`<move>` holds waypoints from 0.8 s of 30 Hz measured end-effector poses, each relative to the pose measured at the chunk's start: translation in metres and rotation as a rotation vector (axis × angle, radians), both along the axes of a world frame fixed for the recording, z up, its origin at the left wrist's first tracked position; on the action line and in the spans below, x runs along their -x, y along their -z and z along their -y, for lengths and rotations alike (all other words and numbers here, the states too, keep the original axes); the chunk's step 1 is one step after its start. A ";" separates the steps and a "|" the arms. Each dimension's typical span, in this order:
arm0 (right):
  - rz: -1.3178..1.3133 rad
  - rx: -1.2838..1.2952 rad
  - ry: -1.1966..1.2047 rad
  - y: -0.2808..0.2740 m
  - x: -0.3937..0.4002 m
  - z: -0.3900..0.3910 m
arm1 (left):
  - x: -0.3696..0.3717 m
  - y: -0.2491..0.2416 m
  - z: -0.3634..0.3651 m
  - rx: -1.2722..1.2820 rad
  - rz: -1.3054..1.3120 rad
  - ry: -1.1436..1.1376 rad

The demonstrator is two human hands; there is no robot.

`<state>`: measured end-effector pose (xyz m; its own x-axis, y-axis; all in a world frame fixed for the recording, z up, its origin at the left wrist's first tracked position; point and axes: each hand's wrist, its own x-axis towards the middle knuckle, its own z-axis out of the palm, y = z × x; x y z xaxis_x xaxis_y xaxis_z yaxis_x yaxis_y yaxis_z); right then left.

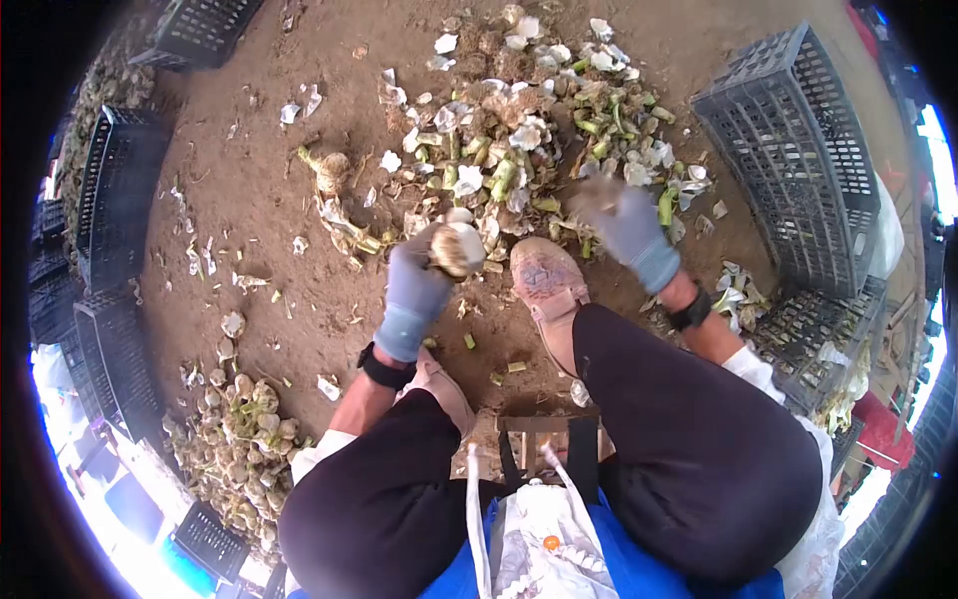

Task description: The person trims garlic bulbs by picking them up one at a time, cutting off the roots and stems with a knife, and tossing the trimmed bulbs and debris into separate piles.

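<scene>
My left hand (419,285), in a grey-blue glove, is closed around a whitish garlic bulb (457,250) above the dirt floor. To the right, my right hand (624,222) wears a matching glove; its fingers are smeared by motion, so what they hold, if anything, cannot be made out. Between and beyond the hands lies a heap of cut green stems (504,178) and white peels. A garlic plant with its stalk (332,175) lies on the ground to the left of the heap.
A pile of garlic bulbs (239,429) lies at the lower left. Black plastic crates stand at the left (108,200) and right (798,150). My shoes (549,285) and bent knees are close below my hands. A low wooden frame (544,424) is between my legs.
</scene>
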<state>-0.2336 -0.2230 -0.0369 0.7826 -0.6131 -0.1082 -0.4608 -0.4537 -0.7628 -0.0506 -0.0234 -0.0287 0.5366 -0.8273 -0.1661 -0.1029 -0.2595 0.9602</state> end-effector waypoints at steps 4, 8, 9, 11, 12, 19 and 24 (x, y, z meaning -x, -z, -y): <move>0.041 -0.412 -0.205 -0.007 -0.048 -0.060 | 0.008 -0.017 0.026 -0.459 0.689 0.393; 0.137 -1.129 0.155 -0.011 -0.057 -0.051 | -0.014 -0.013 0.011 0.161 -0.117 -0.218; 0.133 -1.134 0.151 -0.010 -0.061 -0.057 | -0.007 -0.004 0.010 0.156 -0.117 -0.224; 0.256 -1.248 0.159 -0.007 -0.069 -0.068 | 0.013 0.008 0.017 0.351 -0.573 -0.157; 0.197 -1.145 0.076 -0.001 -0.067 -0.070 | 0.017 0.005 0.013 0.374 -0.626 -0.186; -0.184 -0.088 -0.346 -0.047 -0.066 -0.044 | -0.007 0.007 0.001 0.091 0.183 -0.070; -0.297 0.023 -0.374 -0.008 -0.046 -0.026 | -0.024 0.012 -0.003 0.173 0.423 -0.060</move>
<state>-0.1872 -0.1967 -0.0292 0.8874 -0.2997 -0.3503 -0.4591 -0.6450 -0.6109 -0.0269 -0.0200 -0.0411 0.5754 -0.7889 0.2158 -0.4844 -0.1162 0.8671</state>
